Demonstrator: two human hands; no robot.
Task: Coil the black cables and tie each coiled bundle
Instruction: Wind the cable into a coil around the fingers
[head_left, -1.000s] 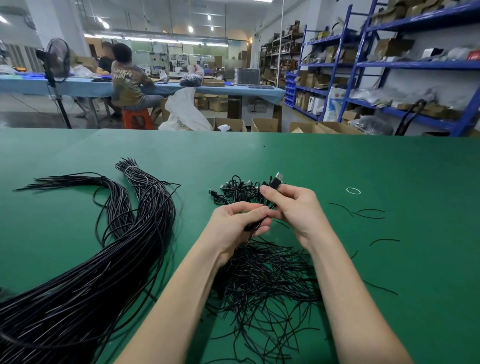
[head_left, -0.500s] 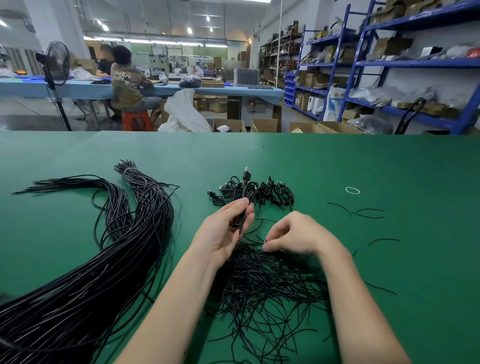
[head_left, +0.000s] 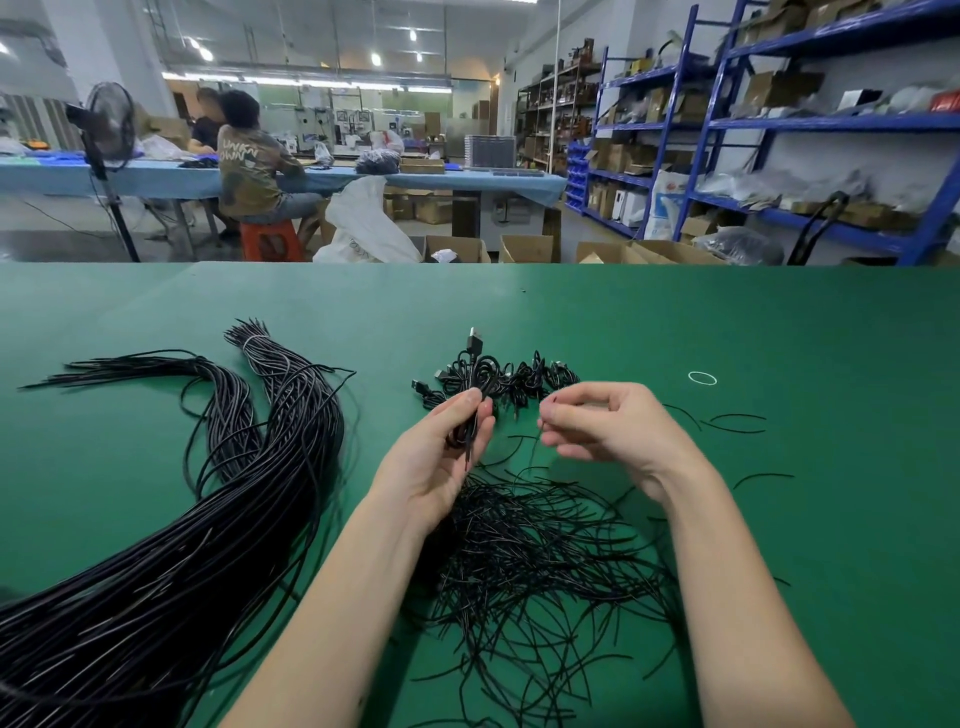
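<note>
Coiled cable (head_left: 470, 400) pinched in left hand (head_left: 441, 457) fingers

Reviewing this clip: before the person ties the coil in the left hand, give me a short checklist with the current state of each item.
1. Coil held: ok; left hand grips it, plug end sticking up.
2. Coil neatly gathered: cannot tell; fingers cover most of it, and one end hangs loose below the hand.
3. Tie in right hand: cannot tell; its fingers are curled as if pinching, but no tie shows clearly.
4. Spare ties within reach: ok; the tie pile lies just below both hands.
5. Room for the finished coil: ok; done coils sit just beyond the hands, bare table around them.
</note>
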